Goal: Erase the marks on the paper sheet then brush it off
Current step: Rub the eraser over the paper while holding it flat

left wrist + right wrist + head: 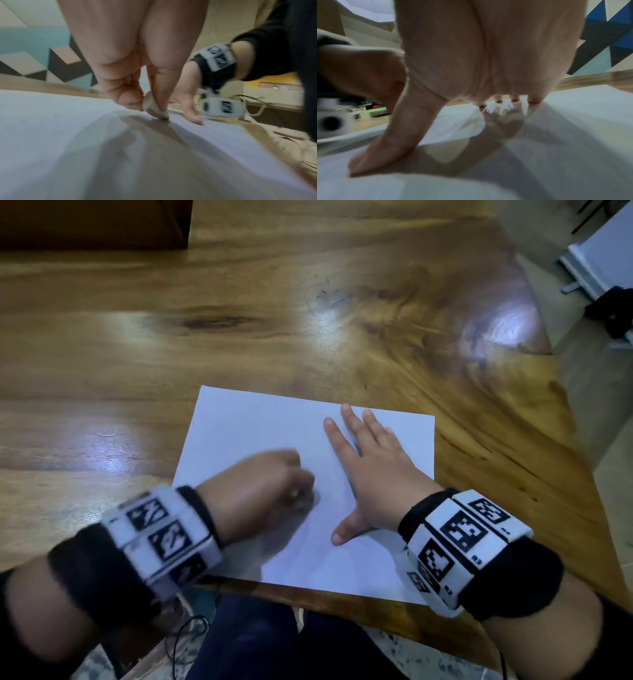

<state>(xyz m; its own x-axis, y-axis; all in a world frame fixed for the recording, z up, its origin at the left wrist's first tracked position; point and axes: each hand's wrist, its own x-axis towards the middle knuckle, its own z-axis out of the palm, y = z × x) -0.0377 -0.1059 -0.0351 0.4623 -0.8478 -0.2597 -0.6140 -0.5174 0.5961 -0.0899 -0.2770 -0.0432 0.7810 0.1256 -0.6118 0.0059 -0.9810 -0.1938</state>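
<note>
The left hand is pinching a pale eraser against the paper sheet on the wooden table — the right hand is pressing it flat, fingers spread.

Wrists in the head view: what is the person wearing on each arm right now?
Each wrist carries a blocky white band printed with black square tag markers, strapped over a black cuff; the right one matches. Above the bands both forearms are bare. A thin dark cable hangs below the left band. The left hand and right hand are ungloved.
</note>
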